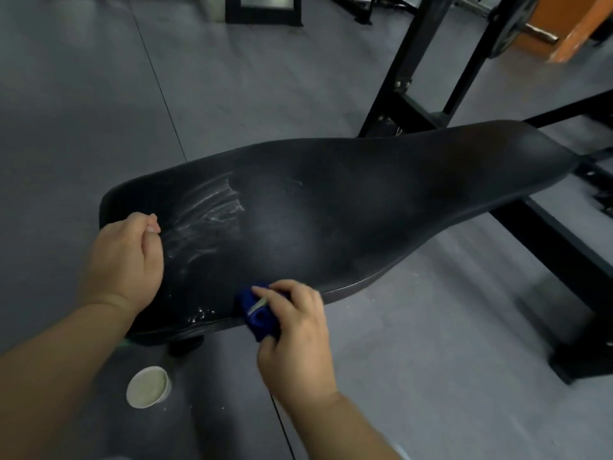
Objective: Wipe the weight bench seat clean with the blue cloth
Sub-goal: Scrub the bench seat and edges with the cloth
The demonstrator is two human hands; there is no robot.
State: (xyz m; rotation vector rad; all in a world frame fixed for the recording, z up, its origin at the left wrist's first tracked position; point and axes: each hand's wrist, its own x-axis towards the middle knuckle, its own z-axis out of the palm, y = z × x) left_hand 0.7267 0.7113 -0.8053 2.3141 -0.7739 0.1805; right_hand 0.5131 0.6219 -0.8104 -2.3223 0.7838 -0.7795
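The black padded bench seat (331,207) runs from lower left to upper right. White smeared streaks (205,220) cover its near left part, and small white specks (199,315) lie at the near edge. My right hand (295,336) grips the bunched blue cloth (258,315) at the seat's near edge. My left hand (127,260) rests on the seat's left end beside the streaks, fingers loosely curled and holding nothing.
A small white cup (148,386) with pale contents stands on the grey floor below the seat. The black steel bench frame (547,247) runs to the right, with rack uprights (408,71) behind. A weight plate (510,24) hangs at top right.
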